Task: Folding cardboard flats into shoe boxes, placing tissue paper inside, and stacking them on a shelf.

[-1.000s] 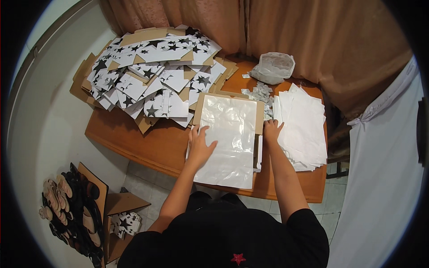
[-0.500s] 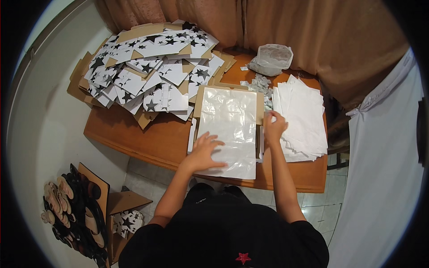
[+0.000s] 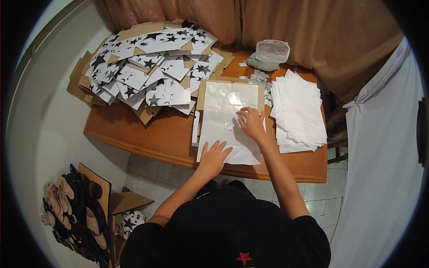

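A glossy whitish sheet (image 3: 214,107) lies over an opened cardboard box (image 3: 202,89) at the table's front edge. On the sheet's middle rests a small pale sachet (image 3: 229,127). Fingers spread, my left hand (image 3: 213,160) presses flat on the sheet's near left part. Just right of the sachet, my right hand (image 3: 252,124) hovers over or touches the sheet, its fingers bent and apart with nothing seen in them. To the right sits a stack of white paper sheets (image 3: 298,107). Several loose sachets (image 3: 259,78) are scattered behind the box.
A big heap of flat star-printed boxes (image 3: 147,67) covers the table's back left. Behind the sachets stands a clear plastic bag (image 3: 270,56). Brown curtains (image 3: 321,31) hang behind the wooden table (image 3: 134,129). A shoe rack (image 3: 76,210) is at lower left.
My right hand has moved left from beside the paper stack to over the sheet, where a sachet now lies. My left hand has shifted slightly right and nearer, flattening onto the sheet.
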Demonstrator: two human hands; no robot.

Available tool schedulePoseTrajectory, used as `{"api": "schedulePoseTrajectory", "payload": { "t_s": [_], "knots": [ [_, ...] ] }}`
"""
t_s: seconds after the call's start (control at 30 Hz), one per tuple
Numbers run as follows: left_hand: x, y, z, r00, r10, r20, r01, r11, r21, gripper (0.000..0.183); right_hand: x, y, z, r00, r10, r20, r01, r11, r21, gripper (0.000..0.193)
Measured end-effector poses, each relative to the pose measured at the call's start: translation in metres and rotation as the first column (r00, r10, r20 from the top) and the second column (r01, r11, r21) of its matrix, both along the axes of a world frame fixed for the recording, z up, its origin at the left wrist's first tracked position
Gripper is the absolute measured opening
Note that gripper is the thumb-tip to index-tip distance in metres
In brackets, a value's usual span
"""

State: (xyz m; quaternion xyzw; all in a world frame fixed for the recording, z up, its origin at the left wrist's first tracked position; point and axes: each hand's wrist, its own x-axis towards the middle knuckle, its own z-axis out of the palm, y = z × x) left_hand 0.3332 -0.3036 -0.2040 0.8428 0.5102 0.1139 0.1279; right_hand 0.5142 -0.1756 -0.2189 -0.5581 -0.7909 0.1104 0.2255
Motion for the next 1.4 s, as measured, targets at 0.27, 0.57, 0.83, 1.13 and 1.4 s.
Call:
{"api": "schedulePoseTrajectory", "payload": {
  "t_s": [0.27,0.57,0.83,1.13,1.4],
  "knots": [
    [-0.006,0.042,0.018,1.0,0.017,0.002,-0.016,0.954,-0.3,0.035,-0.002,0.023,-0.009,0.952,0.124,0.281,-0.149,0.987,0.068,0.051],
    [-0.008,0.094,0.003,0.994,-0.03,0.109,0.091,0.784,-0.614,0.024,0.002,0.062,-0.008,0.853,-0.497,-0.16,0.494,0.868,-0.059,0.075],
    [-0.003,0.144,-0.034,0.982,-0.17,0.083,0.176,0.659,-0.731,0.037,0.03,0.071,-0.036,0.863,-0.314,-0.396,0.309,0.948,-0.078,0.038],
    [0.03,0.166,-0.055,0.92,-0.372,0.123,0.32,0.533,-0.783,0.037,0.037,0.053,-0.035,0.815,-0.273,-0.512,0.26,0.96,-0.099,0.016],
    [0.023,0.144,-0.051,0.997,-0.062,0.034,0.062,0.998,-0.008,0.034,0.044,0.032,-0.029,0.781,-0.253,-0.571,0.153,0.964,-0.218,0.009]
  ]
}}
